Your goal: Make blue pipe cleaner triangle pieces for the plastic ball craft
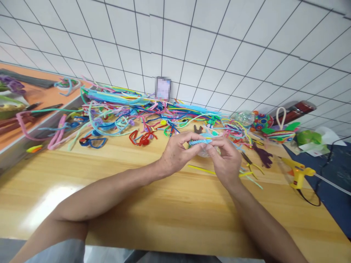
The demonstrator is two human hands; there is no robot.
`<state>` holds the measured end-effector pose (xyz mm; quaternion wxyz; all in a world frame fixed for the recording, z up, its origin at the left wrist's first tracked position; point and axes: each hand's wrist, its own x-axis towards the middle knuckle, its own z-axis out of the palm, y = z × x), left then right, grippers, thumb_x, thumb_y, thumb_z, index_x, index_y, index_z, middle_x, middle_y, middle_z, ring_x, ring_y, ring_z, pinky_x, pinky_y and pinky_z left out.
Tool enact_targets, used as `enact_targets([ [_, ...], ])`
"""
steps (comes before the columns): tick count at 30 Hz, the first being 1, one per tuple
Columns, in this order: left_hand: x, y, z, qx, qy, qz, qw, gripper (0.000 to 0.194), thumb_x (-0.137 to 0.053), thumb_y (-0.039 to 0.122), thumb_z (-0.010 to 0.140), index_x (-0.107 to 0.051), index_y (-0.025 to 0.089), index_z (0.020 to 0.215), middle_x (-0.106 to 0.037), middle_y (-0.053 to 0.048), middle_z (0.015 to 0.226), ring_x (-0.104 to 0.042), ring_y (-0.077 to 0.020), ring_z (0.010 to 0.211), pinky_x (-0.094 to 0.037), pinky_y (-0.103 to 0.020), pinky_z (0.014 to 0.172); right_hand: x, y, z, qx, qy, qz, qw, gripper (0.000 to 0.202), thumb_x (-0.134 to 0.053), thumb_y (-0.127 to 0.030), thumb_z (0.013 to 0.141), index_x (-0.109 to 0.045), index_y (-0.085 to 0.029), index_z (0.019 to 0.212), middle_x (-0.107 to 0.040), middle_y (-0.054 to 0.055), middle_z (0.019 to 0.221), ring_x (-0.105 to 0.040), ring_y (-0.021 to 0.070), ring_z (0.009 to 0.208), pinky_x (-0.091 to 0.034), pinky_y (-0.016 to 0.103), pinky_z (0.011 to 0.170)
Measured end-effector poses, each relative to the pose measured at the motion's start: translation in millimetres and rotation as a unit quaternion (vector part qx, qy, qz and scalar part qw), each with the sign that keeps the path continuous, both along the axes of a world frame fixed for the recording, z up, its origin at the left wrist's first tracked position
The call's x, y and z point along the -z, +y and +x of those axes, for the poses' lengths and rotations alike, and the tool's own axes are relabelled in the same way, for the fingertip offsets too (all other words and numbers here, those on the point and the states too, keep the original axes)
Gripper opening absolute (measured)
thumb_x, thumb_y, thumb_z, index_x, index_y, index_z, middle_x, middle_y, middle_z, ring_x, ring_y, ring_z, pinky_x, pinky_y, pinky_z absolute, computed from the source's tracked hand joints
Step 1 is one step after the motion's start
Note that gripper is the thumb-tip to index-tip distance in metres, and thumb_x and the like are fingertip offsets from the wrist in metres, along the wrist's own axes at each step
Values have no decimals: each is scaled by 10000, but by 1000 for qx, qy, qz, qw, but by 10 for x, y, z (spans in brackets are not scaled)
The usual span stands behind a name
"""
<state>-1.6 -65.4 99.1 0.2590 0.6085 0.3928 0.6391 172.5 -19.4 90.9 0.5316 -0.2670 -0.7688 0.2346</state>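
Note:
Both hands meet over the middle right of the wooden table [153,204]. My left hand [177,151] pinches the left end of a row of light blue pipe cleaners [200,142], thumb in front and fingers behind. On its other end my right hand [225,157] is closed, thumb and fingertips pressed together. Some yellow shows along the top of the row. Behind and below the fingers is a clear, shiny round thing, partly hidden. A yellow pipe cleaner [201,169] lies on the table and passes behind my right wrist.
A heap of coloured pipe cleaners [115,96] runs along the white tiled wall [175,40], where a phone [163,88] leans. To the right lie pliers [251,163], a yellow glue gun [298,171] with its cord, and a decorated ball [261,121].

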Motion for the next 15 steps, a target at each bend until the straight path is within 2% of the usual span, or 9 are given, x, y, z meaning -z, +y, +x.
enact_targets([
  [7,36,60,-5,83,-120,-131,981,283,-837,403,821,-815,159,963,-804,-51,897,-683,-158,781,-529,-276,732,-34,-68,-10,2,13,-93,996,110,-727,-201,932,-715,-251,836,-683,-27,799,-619,156,768,-475,320,759],
  [11,27,83,-14,125,-193,-169,959,403,-907,486,740,-809,145,931,-779,-43,858,-659,-147,758,-537,-281,741,-45,-73,-15,12,8,-118,993,112,-733,-215,918,-716,-242,811,-681,-23,777,-610,158,751,-465,324,744],
  [15,18,91,-21,136,-201,-181,953,406,-916,496,730,-809,150,915,-780,-45,867,-661,-153,780,-539,-297,777,-30,-59,-17,12,28,-151,988,70,-748,-236,899,-717,-242,836,-671,-30,766,-592,145,718,-464,305,708],
])
